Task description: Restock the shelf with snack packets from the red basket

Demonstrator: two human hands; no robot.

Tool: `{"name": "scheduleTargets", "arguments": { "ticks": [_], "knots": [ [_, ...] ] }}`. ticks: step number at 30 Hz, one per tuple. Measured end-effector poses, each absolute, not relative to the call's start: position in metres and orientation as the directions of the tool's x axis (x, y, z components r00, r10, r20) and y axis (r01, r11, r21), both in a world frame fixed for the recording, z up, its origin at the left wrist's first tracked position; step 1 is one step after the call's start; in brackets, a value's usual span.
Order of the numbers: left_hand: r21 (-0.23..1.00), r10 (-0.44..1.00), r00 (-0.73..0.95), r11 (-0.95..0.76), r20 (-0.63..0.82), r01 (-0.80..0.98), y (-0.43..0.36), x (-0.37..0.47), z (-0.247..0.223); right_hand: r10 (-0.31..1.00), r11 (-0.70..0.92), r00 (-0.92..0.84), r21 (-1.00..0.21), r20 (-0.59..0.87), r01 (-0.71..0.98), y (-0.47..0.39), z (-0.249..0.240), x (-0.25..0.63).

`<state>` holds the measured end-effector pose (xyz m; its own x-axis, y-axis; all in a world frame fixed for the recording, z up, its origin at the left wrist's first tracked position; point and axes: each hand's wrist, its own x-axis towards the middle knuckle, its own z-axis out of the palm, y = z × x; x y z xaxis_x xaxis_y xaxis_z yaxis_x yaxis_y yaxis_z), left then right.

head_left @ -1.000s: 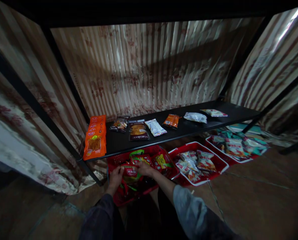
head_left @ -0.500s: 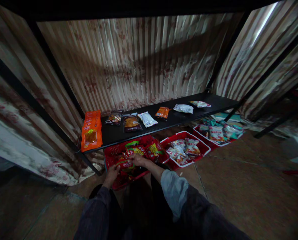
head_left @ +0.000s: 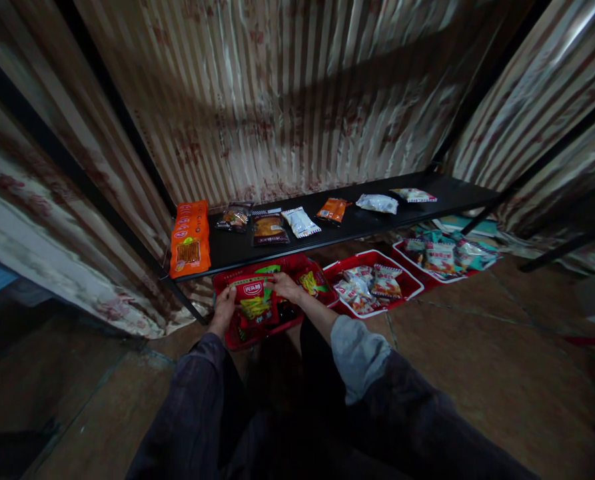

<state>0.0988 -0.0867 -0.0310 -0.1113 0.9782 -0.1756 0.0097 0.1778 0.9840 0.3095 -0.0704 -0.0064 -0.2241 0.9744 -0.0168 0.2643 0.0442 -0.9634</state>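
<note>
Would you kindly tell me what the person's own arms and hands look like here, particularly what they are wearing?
The left hand and right hand are gloveless. The left sleeve is dark purplish grey and long; the right sleeve is similarly dark, ending higher up in a pale grey-blue section.

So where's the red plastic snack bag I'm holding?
Head view, centre-left: that bag is between your left hand and right hand, at the leftmost red plastic basket.

dark slate-purple left sleeve [head_left: 180, 407], loose and creased, running almost to the bare left hand [head_left: 223, 309]; matching right sleeve [head_left: 422, 407] ends in a wide, crumpled pale blue-grey cuff [head_left: 360, 353] well short of the bare right hand [head_left: 286, 288], black legwear [head_left: 322, 367] below, detail lost in shadow.
</note>
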Motion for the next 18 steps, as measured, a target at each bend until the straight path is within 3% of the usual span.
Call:
{"name": "scheduleTargets", "arguments": {
  "ticks": [7, 18],
  "knots": [
    [0.983, 0.969, -0.171, 0.169, -0.179, -0.070, -0.088, 0.100, -0.017, 0.958, -0.105, -0.264, -0.994, -0.110, 0.032, -0.081, -0.003, 0.306],
    [0.950, 0.958, -0.065, 0.265, -0.278, -0.167, -0.073, 0.100, -0.002, 0.955, -0.269, -0.157, -0.959, -0.254, -0.090, -0.072, 0.002, 0.304]
  ]
}}
